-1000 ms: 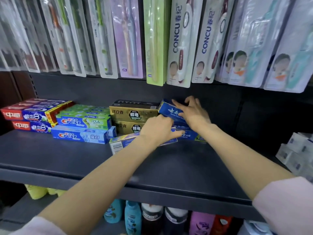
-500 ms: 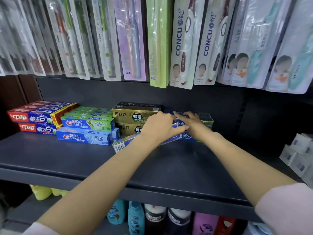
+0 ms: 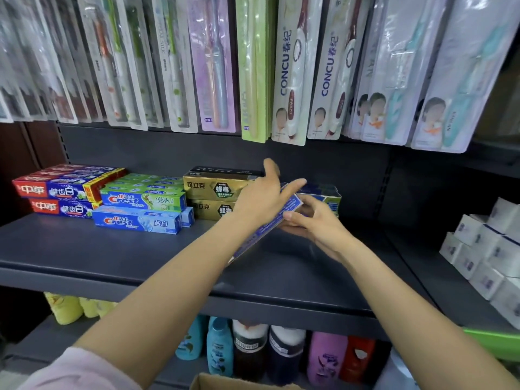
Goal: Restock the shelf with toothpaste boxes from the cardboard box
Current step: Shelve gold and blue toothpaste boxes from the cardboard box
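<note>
shop | hanging toothbrush packs point(image 3: 292, 80) | shelf point(image 3: 140, 263) of stacked toothpaste boxes point(image 3: 140, 201)

**Shelf load**

You're facing a dark grey shelf point(image 3: 135, 257). On it, left to right along the back: red boxes point(image 3: 53, 192) stacked two high, green Crest boxes point(image 3: 143, 199) on a blue Crest box point(image 3: 138, 222), gold boxes point(image 3: 211, 188) stacked two high, then blue boxes point(image 3: 323, 191) touching the gold stack. Front half of the deck is bare metal. White cartons point(image 3: 489, 254) sit stacked on the adjoining deck at your right.
</note>
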A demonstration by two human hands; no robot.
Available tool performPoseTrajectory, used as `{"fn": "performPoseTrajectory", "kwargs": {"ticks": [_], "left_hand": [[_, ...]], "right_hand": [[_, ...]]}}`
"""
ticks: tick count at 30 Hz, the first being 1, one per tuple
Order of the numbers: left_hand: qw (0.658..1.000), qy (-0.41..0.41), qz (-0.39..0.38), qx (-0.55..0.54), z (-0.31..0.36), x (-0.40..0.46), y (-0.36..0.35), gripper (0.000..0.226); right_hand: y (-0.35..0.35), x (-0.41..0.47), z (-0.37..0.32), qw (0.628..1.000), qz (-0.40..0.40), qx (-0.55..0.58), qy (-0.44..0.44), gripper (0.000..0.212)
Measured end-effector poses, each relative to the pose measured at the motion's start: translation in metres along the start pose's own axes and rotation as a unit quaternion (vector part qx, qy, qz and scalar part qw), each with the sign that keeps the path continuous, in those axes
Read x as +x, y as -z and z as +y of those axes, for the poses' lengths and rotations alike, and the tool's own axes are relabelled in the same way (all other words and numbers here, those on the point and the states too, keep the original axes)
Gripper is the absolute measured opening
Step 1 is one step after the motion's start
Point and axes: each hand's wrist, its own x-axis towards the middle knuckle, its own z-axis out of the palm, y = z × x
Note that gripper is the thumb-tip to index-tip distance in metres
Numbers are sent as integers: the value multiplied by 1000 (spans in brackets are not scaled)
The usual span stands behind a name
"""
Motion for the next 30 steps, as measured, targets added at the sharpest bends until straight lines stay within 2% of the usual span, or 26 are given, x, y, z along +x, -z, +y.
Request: {"fn": "performPoseTrajectory", "kwargs": {"ticks": [3,5,7,9,11,14,16,18,19,22,25,27,30], "left_hand": [[992,34,-101,-63,-17,-8,4,56],[984,43,-168,-48,-33,-14,9,58],[982,26,-187,-16,-43,-17,13,62],[986,6,-167,4,-45,-18,13,66],[988,-29,-126,90,-39,-19,11,68],[953,-121,-42,276,-30,-25,4,59],[936,-157,-13,316,-30,-26,2,58],[945,-130,-38,297,-35,-25,2,66],[956,-99,-70,268,-39,-24,3,73],[976,-14,-156,153,-41,-23,8,82],[978,-19,-113,174,-34,-27,-2,66],[980,-21,-85,178,-29,-27,-12,61],[983,-22,-131,129,-25,-24,-18,70]], "right_hand": [[9,-3,2,998,39,41,1,33],[14,-5,3,996,63,65,6,33],[15,-5,4,992,88,93,5,35],[11,-3,5,982,135,131,-7,37],[4,-1,1,973,168,152,-53,39],[3,1,-10,956,180,183,-141,46],[9,3,-12,947,193,225,-125,31],[15,3,-11,944,192,254,-81,9],[19,1,-10,942,186,274,-57,7],[28,-3,-11,941,168,294,-5,28],[26,-3,-4,939,178,293,-9,28],[18,-2,5,957,146,246,-42,24],[12,2,4,968,145,197,-50,35]]}}
